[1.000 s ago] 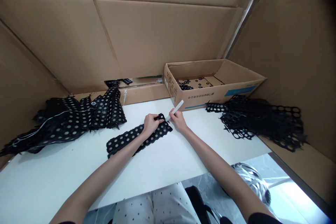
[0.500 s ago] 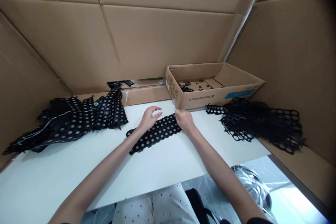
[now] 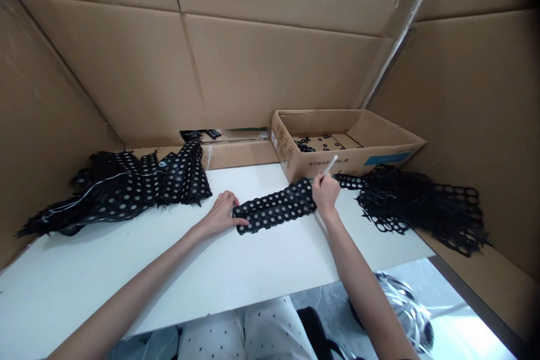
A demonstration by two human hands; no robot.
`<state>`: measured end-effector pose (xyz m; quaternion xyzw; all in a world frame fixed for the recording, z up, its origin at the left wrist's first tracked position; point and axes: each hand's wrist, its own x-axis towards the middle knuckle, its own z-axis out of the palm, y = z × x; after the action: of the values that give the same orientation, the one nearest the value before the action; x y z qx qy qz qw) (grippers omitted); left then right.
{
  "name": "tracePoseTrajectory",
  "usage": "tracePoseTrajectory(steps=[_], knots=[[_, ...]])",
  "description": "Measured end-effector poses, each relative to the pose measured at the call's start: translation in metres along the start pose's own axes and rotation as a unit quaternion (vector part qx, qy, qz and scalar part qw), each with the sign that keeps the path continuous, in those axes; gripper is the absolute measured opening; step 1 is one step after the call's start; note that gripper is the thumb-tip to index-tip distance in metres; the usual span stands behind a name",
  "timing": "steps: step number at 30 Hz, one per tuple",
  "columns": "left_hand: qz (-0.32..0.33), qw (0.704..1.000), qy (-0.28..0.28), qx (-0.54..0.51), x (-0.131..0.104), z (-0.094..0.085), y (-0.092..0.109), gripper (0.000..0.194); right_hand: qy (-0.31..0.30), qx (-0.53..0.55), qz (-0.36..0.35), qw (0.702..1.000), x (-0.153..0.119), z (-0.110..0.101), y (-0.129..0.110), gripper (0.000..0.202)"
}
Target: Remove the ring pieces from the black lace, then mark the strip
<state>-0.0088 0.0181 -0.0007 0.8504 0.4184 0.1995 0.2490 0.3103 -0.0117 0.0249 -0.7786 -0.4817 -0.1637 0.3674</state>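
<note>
A black strip point(image 3: 276, 206) with rows of round pale spots lies flat and slightly slanted on the white tabletop. My left hand point(image 3: 224, 212) pinches its left end, thumb at the front edge and fingers at the back. At the right end, my right hand point(image 3: 325, 191) is closed round a thin white stick point(image 3: 330, 165) that points up and away; its fingers also touch the strip's end. Whether they grip the strip there I cannot tell. What the stick's lower end looks like is hidden by the hand.
A cardboard box point(image 3: 350, 162) with small black rings point(image 3: 304, 144) stands behind my right hand. A pile of spotted black sheets point(image 3: 139, 185) lies left; black sheets with open holes point(image 3: 422, 205) hang over the table's right edge. Cardboard walls point(image 3: 270, 56) enclose the table point(image 3: 261, 270).
The strip has shifted right. My left hand has come down from above the strip onto its left end and closed there. My right hand moved right with the strip's end, and the stick shows more clearly.
</note>
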Motion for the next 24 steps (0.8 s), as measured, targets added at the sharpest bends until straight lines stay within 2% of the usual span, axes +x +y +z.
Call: tracePoseTrajectory(steps=[3, 7, 9, 10, 13, 17, 20, 24], knots=[[-0.009, 0.996, -0.006, -0.084, -0.001, 0.003, 0.005, 0.041, 0.061, 0.129, 0.006, 0.990, -0.002, -0.001, 0.002, 0.026], [-0.021, 0.977, 0.036, -0.210, -0.001, 0.011, 0.011, 0.051, 0.116, 0.232, 0.020, 0.966, -0.003, -0.008, -0.003, 0.025], [-0.027, 0.965, 0.072, -0.250, 0.001, 0.014, 0.012, 0.055, 0.122, 0.279, 0.025, 0.952, -0.003, -0.011, -0.007, 0.024], [-0.028, 0.960, 0.089, -0.265, 0.002, 0.015, 0.011, 0.056, 0.106, 0.313, 0.030, 0.943, -0.003, -0.012, -0.010, 0.024], [-0.016, 0.946, 0.098, -0.309, 0.005, 0.014, 0.008, 0.056, -0.013, 0.436, 0.043, 0.899, -0.009, -0.009, -0.022, 0.025], [0.007, 0.924, 0.034, -0.382, 0.003, 0.007, 0.004, 0.058, -0.202, 0.519, 0.023, 0.830, -0.029, -0.001, -0.042, 0.027], [-0.005, 0.929, -0.004, -0.371, -0.001, 0.002, 0.003, 0.062, -0.320, 0.540, 0.004, 0.778, -0.045, 0.005, -0.052, 0.027], [-0.028, 0.939, -0.037, -0.340, -0.004, 0.000, 0.004, 0.059, -0.449, 0.571, 0.000, 0.687, -0.056, 0.014, -0.056, 0.025]])
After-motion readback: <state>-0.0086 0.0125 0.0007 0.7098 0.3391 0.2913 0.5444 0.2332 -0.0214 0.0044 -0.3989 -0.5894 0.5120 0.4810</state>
